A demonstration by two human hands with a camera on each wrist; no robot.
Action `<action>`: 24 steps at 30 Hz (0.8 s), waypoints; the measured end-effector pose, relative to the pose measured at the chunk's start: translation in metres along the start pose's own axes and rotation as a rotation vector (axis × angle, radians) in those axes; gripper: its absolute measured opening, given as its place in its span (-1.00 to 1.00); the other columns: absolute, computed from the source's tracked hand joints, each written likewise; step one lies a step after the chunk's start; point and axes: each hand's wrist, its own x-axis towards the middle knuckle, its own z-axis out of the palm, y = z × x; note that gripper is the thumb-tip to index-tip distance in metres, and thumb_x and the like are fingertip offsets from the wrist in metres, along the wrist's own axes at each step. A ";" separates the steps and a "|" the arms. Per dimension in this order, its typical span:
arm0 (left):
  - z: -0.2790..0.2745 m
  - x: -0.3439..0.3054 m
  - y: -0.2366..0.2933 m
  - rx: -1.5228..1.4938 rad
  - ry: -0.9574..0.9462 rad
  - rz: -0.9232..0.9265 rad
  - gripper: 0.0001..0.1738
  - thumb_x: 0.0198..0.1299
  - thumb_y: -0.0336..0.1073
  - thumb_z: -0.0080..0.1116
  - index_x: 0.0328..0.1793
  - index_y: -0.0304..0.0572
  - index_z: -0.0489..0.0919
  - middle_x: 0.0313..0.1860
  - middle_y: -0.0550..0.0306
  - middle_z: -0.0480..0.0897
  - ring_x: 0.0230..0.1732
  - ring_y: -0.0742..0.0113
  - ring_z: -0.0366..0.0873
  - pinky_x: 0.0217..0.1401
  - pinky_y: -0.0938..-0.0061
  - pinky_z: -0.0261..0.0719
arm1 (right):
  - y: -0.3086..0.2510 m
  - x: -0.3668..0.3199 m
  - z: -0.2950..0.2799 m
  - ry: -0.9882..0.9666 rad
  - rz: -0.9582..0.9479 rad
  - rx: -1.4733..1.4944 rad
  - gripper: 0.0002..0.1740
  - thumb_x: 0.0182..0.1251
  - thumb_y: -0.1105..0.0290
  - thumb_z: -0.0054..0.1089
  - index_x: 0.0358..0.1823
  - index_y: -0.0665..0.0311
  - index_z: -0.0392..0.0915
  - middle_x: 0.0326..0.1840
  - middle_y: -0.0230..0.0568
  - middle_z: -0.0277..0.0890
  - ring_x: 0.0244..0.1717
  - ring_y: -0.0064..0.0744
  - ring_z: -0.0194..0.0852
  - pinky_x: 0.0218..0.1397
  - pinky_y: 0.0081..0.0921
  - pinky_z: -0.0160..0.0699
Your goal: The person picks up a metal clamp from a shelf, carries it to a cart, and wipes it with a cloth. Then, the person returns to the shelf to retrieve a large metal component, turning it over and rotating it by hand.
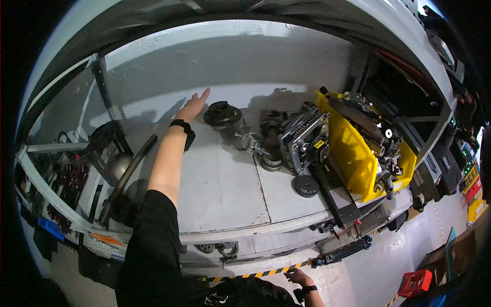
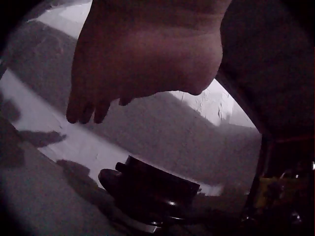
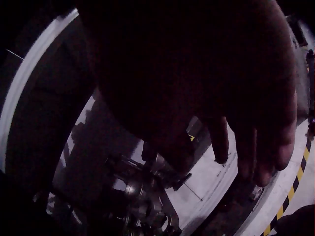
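Filling the middle of the head view, a pale shelf (image 1: 215, 199) carries dark metal parts and runs beneath an outstretched left arm in a black sleeve. Next in size is a yellow bin (image 1: 353, 156), right of centre, heaped with metal pieces. A long rod (image 1: 130, 176) leans at a slant in the left part of the frame. Just left of the bin stands a metal assembly (image 1: 306, 138) with a coiled spring along its upper side. A black-and-yellow striped strip (image 1: 261, 274) crosses the bottom centre.

Smaller again, a dark round part (image 1: 222, 113) sits on the shelf in the upper middle of the head view; the left-wrist view shows it at lower centre. The left hand (image 1: 193, 106), above and to the left of it in the head view, has its fingers extended and holds nothing; a gap separates the two in the left-wrist view. At the lower right is a red case (image 1: 415, 283). The right hand (image 1: 300, 277), at bottom centre near the striped strip, is likewise unclenched, its fingers loose and holding nothing. Smallest, a black disc (image 1: 306, 185) lies flat below the assembly.
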 end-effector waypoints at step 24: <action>0.052 -0.150 0.105 0.375 -0.270 1.137 -0.47 0.02 -0.14 0.36 0.08 -0.27 0.57 0.02 -0.13 0.55 0.16 -0.12 0.44 0.19 0.17 0.46 | -0.008 0.026 0.032 -0.003 -0.136 -0.138 -0.49 0.36 0.02 0.22 0.06 0.35 0.55 -0.23 -0.15 0.70 -0.30 -0.41 0.68 -0.29 -0.45 0.63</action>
